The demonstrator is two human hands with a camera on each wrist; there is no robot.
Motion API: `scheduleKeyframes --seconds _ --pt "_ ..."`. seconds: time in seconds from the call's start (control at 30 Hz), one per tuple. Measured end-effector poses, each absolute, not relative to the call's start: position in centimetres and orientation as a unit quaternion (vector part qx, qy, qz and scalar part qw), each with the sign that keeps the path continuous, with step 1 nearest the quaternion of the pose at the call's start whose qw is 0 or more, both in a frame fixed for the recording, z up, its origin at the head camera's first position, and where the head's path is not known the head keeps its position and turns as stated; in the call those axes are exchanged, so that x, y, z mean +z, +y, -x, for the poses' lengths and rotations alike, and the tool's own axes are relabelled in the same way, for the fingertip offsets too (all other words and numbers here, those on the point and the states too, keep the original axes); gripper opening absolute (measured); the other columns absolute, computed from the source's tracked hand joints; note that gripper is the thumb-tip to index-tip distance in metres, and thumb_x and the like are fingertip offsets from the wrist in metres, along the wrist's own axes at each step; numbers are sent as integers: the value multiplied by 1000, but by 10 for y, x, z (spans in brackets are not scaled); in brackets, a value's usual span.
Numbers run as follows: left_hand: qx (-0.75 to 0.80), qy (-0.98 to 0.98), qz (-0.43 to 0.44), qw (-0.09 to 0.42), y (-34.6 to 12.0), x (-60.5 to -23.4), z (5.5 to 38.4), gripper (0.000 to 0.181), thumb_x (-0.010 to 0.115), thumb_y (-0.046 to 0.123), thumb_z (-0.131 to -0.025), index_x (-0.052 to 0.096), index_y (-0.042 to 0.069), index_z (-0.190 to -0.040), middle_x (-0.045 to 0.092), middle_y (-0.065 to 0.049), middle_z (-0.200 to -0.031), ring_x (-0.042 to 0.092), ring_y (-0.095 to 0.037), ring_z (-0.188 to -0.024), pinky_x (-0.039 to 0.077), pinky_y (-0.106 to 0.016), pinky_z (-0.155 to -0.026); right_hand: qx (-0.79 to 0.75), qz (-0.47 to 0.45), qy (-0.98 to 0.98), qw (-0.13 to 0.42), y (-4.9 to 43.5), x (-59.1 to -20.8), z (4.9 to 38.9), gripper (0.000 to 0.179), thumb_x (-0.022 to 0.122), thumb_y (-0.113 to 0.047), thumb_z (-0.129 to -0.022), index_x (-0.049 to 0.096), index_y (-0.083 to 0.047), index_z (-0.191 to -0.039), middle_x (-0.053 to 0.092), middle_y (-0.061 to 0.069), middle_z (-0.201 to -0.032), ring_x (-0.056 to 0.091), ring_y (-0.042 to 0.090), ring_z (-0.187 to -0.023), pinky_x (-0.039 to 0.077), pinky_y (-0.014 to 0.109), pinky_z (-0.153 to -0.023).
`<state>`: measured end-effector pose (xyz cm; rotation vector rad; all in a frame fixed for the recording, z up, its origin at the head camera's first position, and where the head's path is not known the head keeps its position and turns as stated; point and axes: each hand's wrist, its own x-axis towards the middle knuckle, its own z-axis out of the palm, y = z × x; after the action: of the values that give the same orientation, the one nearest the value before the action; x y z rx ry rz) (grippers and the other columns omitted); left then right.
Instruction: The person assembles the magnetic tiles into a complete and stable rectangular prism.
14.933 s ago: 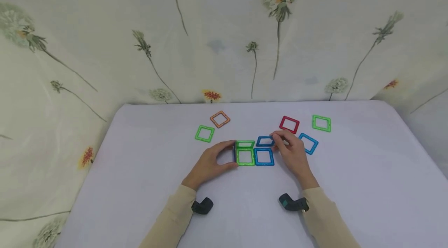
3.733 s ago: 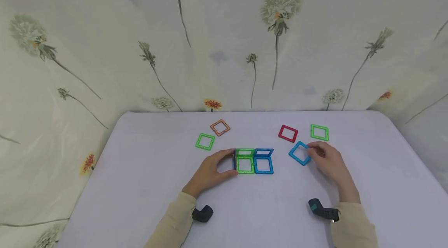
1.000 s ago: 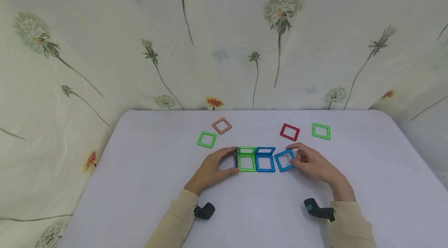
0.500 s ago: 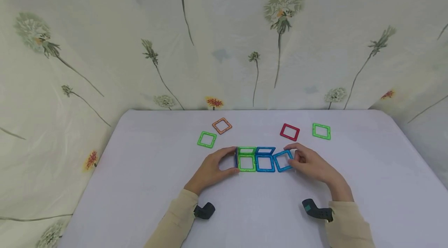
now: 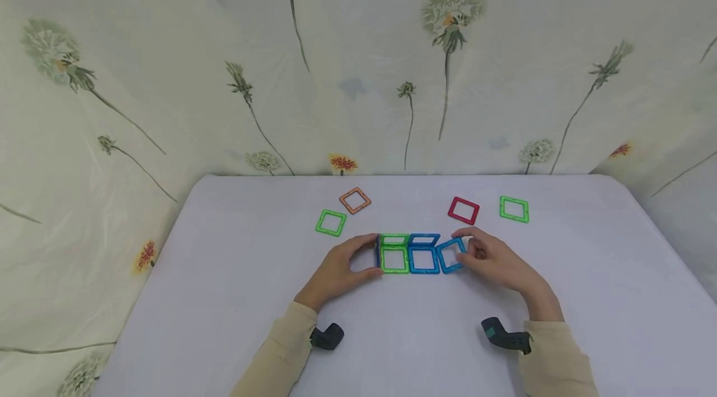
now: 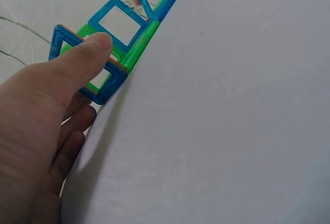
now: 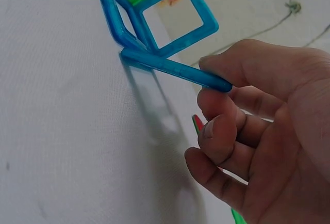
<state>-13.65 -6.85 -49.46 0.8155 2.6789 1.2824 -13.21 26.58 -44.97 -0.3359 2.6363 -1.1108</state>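
Observation:
My left hand holds an upright dark blue square magnetic tile between thumb and fingers, at the left end of a small build. Next to it, a green tile and a blue tile lie flat side by side. Behind these stand a green tile and a blue tile. With thumb and index finger, my right hand pinches another blue magnetic tile, raised at a slant. Its lower edge meets the right end of the flat blue tile at an angle; the far corner stands slightly off.
Behind the build, loose tiles lie flat on the white table: orange and green at the left, red and green at the right. A flowered cloth hangs behind the table's far edge.
Earlier, my right hand set a blue tile upright at the back, then picked up the loose blue tile. Over the last second it has brought that tile left, against the build. My left hand stays put.

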Motion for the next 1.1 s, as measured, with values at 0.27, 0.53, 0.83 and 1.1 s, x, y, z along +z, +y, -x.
scheduleKeyframes --seconds 0.27,0.53,0.83,1.1 --pt "419 869 -262 38 -69 -495 136 68 68 48 -82 41 29 -141 49 11 -141 43 -8 -133 37 -29 -111 -393 115 902 138 263 -450 132 48 65 -40 -88 50 -17 -127 51 3 -79 52 14 -73 42 23 -59" --pt "420 869 -261 37 -68 -493 136 68 69 47 -81 42 29 -141 49 11 -141 43 -8 -133 37 -28 -111 -406 108 898 133 256 -448 133 52 66 -47 -85 51 -20 -127 54 4 -86 57 16 -74 46 24 -63" --pt "423 867 -263 34 -69 -493 137 68 70 46 -81 42 28 -141 51 11 -139 44 -6 -132 37 -27 -111 -433 101 883 150 249 -449 133 51 65 -43 -87 48 -20 -129 56 8 -106 64 22 -97 54 41 -85" --pt "421 868 -262 31 -68 -492 137 68 70 45 -81 42 28 -141 52 11 -137 44 -6 -132 37 -28 -111 -454 99 872 152 246 -450 134 50 66 -42 -86 48 -20 -128 56 10 -116 64 28 -102 53 47 -90"
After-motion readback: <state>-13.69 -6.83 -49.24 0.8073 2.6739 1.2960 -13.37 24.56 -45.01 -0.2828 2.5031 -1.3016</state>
